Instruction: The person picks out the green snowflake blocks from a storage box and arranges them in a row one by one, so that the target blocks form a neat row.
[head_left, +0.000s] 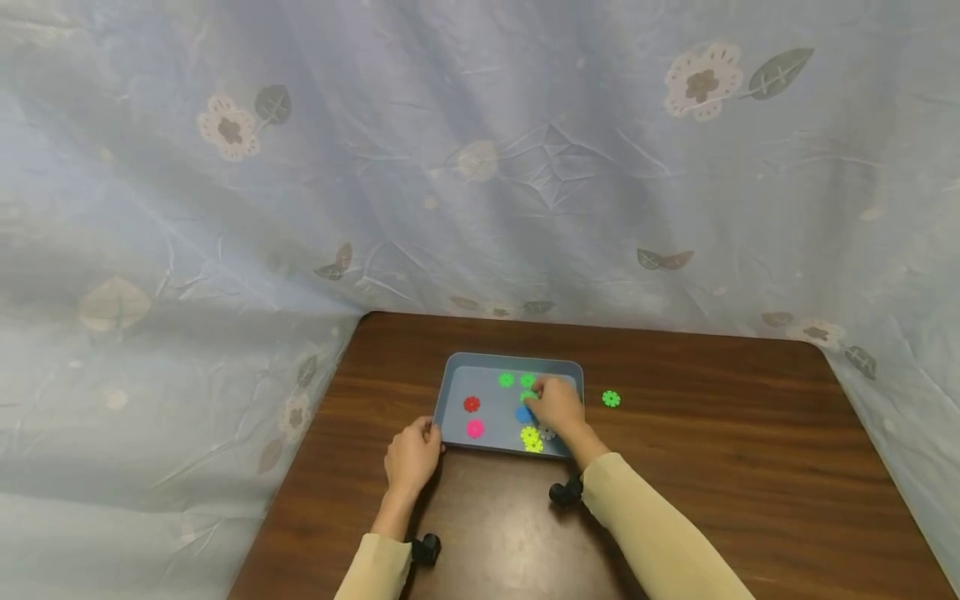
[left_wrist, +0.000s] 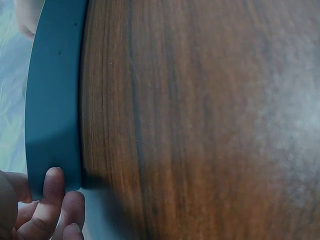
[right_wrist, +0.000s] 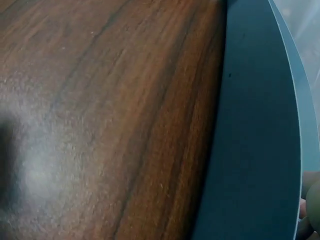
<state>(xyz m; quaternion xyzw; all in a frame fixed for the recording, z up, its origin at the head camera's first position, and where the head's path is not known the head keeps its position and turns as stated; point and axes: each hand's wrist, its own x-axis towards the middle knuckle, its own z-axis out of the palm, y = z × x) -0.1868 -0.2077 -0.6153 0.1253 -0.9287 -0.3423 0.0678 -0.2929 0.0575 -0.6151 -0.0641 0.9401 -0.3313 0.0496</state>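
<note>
My left hand point(head_left: 414, 454) holds the front left corner of a blue-grey tray point(head_left: 459, 360); in the left wrist view its fingers point(left_wrist: 54, 185) press the outer wall. Over the tray's right half is my right hand point(head_left: 561, 408), its thumb and forefinger pinching a green snowflake-shaped plastic disc point(head_left: 527, 397). Two more green discs point(head_left: 507, 380) lie behind it. Just in front is a blue disc point(head_left: 522, 414), partly covered. Two yellow discs point(head_left: 529, 436) overlap near the front wall, beside a greyish disc point(head_left: 547, 433). A red disc point(head_left: 471, 404) and a pink disc point(head_left: 475, 428) lie on the left.
One green disc point(head_left: 611, 399) lies on the brown wooden table point(head_left: 720, 433), right of the tray. A pale floral curtain point(head_left: 480, 208) hangs behind the table and along its sides. Black wrist cameras point(head_left: 426, 550) are strapped below both hands.
</note>
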